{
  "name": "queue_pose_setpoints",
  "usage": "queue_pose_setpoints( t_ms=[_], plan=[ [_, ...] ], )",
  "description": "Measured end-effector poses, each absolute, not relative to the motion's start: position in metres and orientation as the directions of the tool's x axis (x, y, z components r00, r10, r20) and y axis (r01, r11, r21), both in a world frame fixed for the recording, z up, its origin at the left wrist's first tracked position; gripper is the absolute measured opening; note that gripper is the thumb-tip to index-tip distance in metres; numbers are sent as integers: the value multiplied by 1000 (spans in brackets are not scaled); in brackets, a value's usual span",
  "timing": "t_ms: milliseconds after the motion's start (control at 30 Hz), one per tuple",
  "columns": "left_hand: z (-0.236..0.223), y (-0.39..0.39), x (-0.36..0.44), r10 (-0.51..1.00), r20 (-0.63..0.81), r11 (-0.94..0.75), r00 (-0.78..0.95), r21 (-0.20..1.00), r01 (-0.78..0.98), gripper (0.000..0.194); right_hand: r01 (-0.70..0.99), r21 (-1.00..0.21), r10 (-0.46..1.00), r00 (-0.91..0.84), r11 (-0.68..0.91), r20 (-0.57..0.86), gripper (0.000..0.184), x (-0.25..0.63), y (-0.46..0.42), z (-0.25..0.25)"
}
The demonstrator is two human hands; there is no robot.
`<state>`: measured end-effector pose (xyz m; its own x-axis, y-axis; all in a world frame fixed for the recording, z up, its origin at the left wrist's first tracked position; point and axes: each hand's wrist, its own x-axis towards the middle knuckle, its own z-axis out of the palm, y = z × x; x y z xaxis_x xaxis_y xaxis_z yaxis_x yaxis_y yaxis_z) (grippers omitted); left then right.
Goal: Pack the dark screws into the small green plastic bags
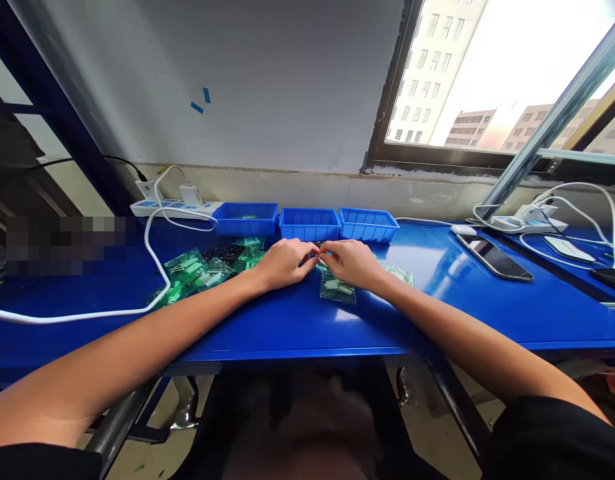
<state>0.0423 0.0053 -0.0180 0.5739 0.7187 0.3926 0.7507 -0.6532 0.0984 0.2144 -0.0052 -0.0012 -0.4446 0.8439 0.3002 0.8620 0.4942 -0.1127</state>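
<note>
My left hand (286,262) and my right hand (351,263) meet fingertip to fingertip above the middle of the blue table. Both are closed in a pinch around something too small to make out. Just below the right hand lies a small clear packet (337,289) with pale pieces inside. Left of my left hand, green-tinted packets (187,275) are heaped, with small black pieces (221,254) spread behind them. Another packet (401,275) shows beyond my right wrist.
Three blue bins, left (247,223), middle (309,223) and right (368,224), line the wall. A white cable (148,250) crosses the table's left side from a power strip (175,207). A phone (495,257) lies right, near another power strip (530,220) and more cables.
</note>
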Motion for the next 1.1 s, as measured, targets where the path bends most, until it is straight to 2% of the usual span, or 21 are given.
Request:
queue_pose_setpoints(
  t_ms=[200, 1100],
  plan=[
    [-21, 7, 42, 721, 437, -632, 537, 96, 769, 26, 871, -118, 855, -427, 476, 295, 24, 214, -5, -1],
    [-16, 3, 44, 741, 375, -637, 558, 126, 761, 24, 878, -82, 858, -435, 472, 272, 25, 213, -5, -1]
  ],
)
